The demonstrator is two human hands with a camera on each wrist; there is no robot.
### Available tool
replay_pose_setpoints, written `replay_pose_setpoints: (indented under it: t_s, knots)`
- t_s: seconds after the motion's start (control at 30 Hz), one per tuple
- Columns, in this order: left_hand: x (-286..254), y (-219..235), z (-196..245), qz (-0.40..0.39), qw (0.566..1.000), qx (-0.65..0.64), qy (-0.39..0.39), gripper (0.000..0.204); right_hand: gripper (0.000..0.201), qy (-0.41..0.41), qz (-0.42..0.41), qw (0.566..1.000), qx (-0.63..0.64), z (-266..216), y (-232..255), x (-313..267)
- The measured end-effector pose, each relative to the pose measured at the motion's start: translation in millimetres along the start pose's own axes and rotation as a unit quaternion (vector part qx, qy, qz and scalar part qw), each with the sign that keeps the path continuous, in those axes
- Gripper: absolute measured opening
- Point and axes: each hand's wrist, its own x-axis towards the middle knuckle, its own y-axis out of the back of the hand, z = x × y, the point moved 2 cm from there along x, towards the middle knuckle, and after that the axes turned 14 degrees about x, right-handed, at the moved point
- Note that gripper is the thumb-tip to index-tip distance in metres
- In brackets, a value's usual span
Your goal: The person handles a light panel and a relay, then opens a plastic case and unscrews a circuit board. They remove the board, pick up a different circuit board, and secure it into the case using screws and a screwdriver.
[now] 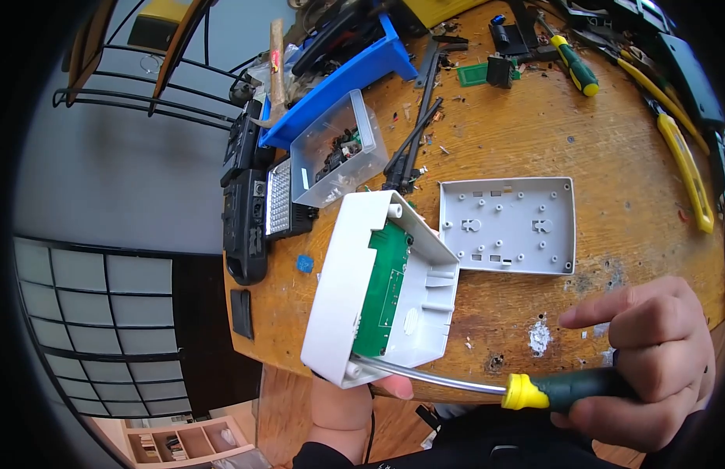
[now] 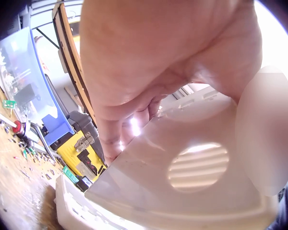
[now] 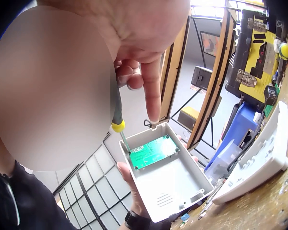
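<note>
A white plastic housing (image 1: 331,297) with a green circuit board (image 1: 378,293) inside is tilted up over the table's near edge. The left hand (image 1: 343,410) grips it from below and behind; in the left wrist view that hand (image 2: 168,57) spans the housing's outer face (image 2: 149,177). In the right hand (image 1: 659,359) is a screwdriver with a yellow and dark green handle (image 1: 562,391), the index finger extended. The screwdriver's shaft (image 1: 440,379) reaches into the housing's lower corner, its tip at the board's edge; the right wrist view shows the board (image 3: 156,152) and that corner too.
A white cover (image 1: 507,227) lies behind the housing. Behind and left are a clear bin (image 1: 339,156), a blue tray (image 1: 339,86) and black cases (image 1: 245,219). Another screwdriver (image 1: 573,66) and a yellow cutter (image 1: 685,172) lie at the right, with white debris (image 1: 540,338) nearer.
</note>
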Motion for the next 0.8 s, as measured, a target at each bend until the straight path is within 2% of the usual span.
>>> replay_pose_setpoints:
  t_s: [0.13,0.33,0.37,0.43,0.47,0.6,0.7,0.8]
  knots:
    - [-1.8,-5.6,3.8,0.004,1.000,0.013,0.015,0.094,0.037,-0.038,0.044,0.998,0.002,-5.4,-2.7,-2.8]
    - [-5.7,-11.3,8.1,0.013,0.998,0.057,0.023,0.113,0.033,0.029,-0.025,0.999,-0.016,-1.9,-0.6,-5.4]
    - [-6.1,-12.2,8.5,0.016,0.998,0.062,0.024,0.116,0.030,-0.003,0.053,0.998,-0.031,-6.8,-6.8,-5.4]
    - [-7.1,-13.4,9.8,0.025,0.997,0.071,0.027,0.123,0.031,-0.034,0.132,0.990,-0.046,-10.2,1.6,1.2]
    - [-7.0,-14.2,10.3,0.032,0.997,0.068,0.028,0.126,0.052,-0.086,-0.001,0.996,0.000,-10.3,15.9,8.1]
    - [-7.4,-18.9,14.1,0.076,0.994,0.067,0.045,0.140,0.057,-0.145,0.025,0.983,0.109,6.2,5.1,4.8]
    - [-7.0,-20.3,16.2,0.131,0.988,0.067,0.040,0.150,0.049,-0.237,0.010,0.952,0.193,13.2,0.8,8.5]
    - [-6.8,-14.4,17.1,0.171,0.977,0.125,0.000,0.147,0.043,-0.285,-0.003,0.926,0.250,13.2,0.5,9.9]
